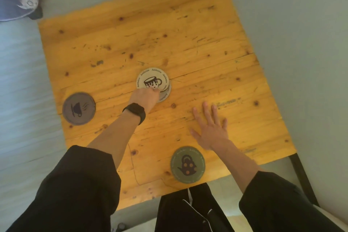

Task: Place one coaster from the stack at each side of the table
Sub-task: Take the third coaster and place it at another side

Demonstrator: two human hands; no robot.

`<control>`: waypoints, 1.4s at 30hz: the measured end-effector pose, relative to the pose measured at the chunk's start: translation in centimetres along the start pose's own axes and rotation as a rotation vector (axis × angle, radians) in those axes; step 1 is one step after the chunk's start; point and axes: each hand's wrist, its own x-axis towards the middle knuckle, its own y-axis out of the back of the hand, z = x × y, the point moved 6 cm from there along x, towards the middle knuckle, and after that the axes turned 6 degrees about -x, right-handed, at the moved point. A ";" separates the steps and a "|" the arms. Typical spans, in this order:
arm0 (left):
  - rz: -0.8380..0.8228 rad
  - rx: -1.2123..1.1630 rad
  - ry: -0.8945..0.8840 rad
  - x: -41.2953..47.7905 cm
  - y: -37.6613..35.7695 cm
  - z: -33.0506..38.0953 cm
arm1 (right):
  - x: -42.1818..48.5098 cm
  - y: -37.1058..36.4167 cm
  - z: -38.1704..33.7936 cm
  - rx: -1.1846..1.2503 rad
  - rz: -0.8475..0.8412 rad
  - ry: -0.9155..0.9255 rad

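We see yellow knotty pine surface [188, 43], two round coasters already out: grey-purple coaster with steaming-cup print [78, 108] at left edge, green coaster with teapot print [187, 164] at near edge. Remaining stack, cream round coaster with mug print [152, 80] on top, sits mid-surface, second cream coaster beneath slid askew. Our left hand [146, 98], black wristband [136, 112], pinches near rim of top coaster, likely to peel it off. Our right hand [211, 128] lies flat, fingers spread, holding nothing, likely bracing. Far and right edges still without coaster.
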 end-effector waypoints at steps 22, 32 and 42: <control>0.038 -1.260 -0.085 -16.5 2.0 22.9 | -24.0 -3.0 11.4 1.539 0.347 -0.463; -0.290 -1.347 -0.049 -11.0 7.6 34.3 | -28.2 -5.7 21.8 1.469 0.480 -0.466; -0.290 -1.391 0.160 -5.1 10.9 49.2 | -27.1 -6.5 41.5 1.269 0.436 -0.548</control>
